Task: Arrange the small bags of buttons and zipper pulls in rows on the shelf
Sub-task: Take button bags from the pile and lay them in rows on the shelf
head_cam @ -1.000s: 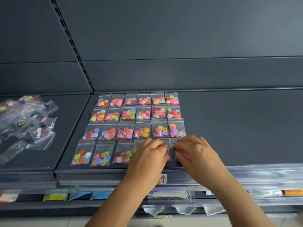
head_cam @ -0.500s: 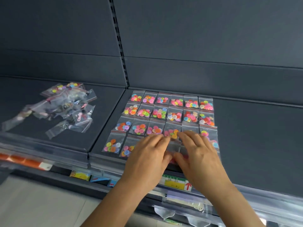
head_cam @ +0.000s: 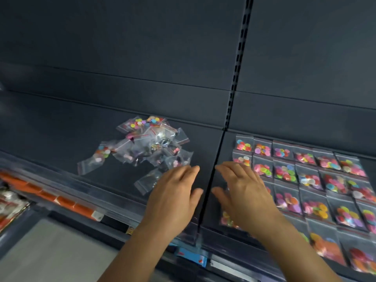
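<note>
Head view: a dark shelf (head_cam: 61,139) is spreading under both hands, with a slotted upright (head_cam: 237,78) rising beyond the gap between them. Below the left hand (head_cam: 173,200), orange packs (head_cam: 50,198) are lying on a lower level, and a blue label (head_cam: 191,255) is sitting on the shelf edge. Nothing is blocking either hand. The loose pile (head_cam: 146,145) of bags is lying just beyond the left hand's fingertips, one bag touching or nearly so. The rows (head_cam: 309,184) of button bags are lying right of the right hand (head_cam: 244,192), partly under it. Both hands are hovering flat, fingers relaxed, holding nothing.
</note>
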A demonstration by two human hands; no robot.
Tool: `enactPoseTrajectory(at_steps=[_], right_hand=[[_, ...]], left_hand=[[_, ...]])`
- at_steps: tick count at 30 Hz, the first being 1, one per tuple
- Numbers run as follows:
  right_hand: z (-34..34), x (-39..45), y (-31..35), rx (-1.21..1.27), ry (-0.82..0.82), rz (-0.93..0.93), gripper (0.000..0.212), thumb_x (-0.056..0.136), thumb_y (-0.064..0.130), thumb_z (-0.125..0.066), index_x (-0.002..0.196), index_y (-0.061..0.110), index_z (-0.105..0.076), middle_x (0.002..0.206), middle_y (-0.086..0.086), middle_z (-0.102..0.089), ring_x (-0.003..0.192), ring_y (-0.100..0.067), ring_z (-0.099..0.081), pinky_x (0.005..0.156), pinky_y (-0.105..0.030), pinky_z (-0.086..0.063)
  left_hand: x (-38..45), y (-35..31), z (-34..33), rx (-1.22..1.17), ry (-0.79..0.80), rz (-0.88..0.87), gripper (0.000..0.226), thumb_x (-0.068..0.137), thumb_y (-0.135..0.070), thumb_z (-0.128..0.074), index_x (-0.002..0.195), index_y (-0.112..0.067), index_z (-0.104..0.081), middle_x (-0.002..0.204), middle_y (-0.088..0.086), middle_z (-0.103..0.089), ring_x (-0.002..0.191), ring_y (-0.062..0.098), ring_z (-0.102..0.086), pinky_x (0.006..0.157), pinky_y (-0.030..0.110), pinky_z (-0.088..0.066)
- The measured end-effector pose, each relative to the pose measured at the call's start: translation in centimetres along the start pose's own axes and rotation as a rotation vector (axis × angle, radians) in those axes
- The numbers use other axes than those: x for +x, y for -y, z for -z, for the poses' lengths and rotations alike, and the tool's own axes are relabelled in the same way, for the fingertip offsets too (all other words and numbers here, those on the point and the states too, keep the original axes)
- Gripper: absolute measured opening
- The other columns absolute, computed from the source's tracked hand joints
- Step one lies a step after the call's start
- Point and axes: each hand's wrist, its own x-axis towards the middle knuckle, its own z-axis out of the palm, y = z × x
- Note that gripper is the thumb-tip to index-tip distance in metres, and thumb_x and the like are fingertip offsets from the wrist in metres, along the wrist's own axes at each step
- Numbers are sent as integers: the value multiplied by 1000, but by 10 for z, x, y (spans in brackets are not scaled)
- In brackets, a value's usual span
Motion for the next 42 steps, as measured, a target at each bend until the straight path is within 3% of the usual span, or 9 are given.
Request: enactPoseTrajectory(at_steps=[9, 16, 22, 29, 35, 37, 39, 42], right_hand=[[-32, 101, 95, -4, -22, -16, 50, 93, 44, -46, 138, 24, -39, 143, 7, -40, 133, -16, -34, 110, -29, -23], [-45, 172, 118, 18, -3, -37, 49, 94, 38, -46, 141, 24, -36, 143, 4, -42, 133, -19, -35, 111, -31, -23], [-56, 233, 127, 68, 11, -15, 45, 96, 34, -46, 139, 21, -42, 139, 0, -48, 128, -21, -40, 108, -33, -28], [-79, 297, 140, 73, 124, 84, 46, 95, 25, -48, 141, 23, -39, 143, 0, -45, 128, -23, -39, 107, -33, -32], [-96, 330, 149, 16, 338, 214, 61, 91, 18, -53, 146, 31, -29, 154, 7, -27, 140, -17, -24, 113, -34, -21], [-98, 337, 151, 5, 369, 238, 58, 90, 20, -53, 142, 35, -34, 149, 8, -35, 137, -16, -28, 109, -34, -24], [-96, 342, 154, -12, 377, 255, 49, 86, 21, -56, 131, 37, -45, 132, 6, -49, 127, -20, -37, 101, -36, -33], [-92, 346, 154, -37, 396, 241, 35, 84, 26, -61, 118, 32, -55, 116, 2, -51, 117, -23, -40, 94, -34, -37]], left_hand=[[41, 125, 37, -2, -18, -19, 53, 94, -39, -48, 144, -25, -35, 144, -9, -41, 132, 11, -34, 108, 26, -29], [89, 198, 51, -8, 8, 71, 54, 94, -38, -48, 145, -24, -32, 145, -4, -41, 132, 16, -35, 106, 31, -32], [133, 235, 48, 16, 41, 151, 51, 93, -36, -50, 141, -21, -38, 134, 1, -50, 123, 21, -44, 97, 33, -39], [161, 262, 28, 93, 109, 313, 49, 92, -45, -50, 129, -13, -49, 122, 7, -53, 117, 26, -43, 90, 36, -42], [165, 275, 16, 41, 64, 399, 56, 83, -52, -61, 123, -13, -54, 118, 7, -51, 115, 25, -42, 90, 34, -40], [166, 278, 15, -26, 56, 430, 54, 79, -51, -66, 117, -14, -58, 113, 7, -52, 113, 26, -43, 90, 34, -41], [168, 279, 15, -115, 46, 450, 48, 76, -47, -71, 111, -17, -60, 107, 5, -52, 111, 27, -45, 88, 34, -41], [169, 278, 15, -192, 22, 434, 33, 77, -37, -73, 104, -21, -61, 104, 3, -54, 107, 25, -47, 85, 33, -42]])
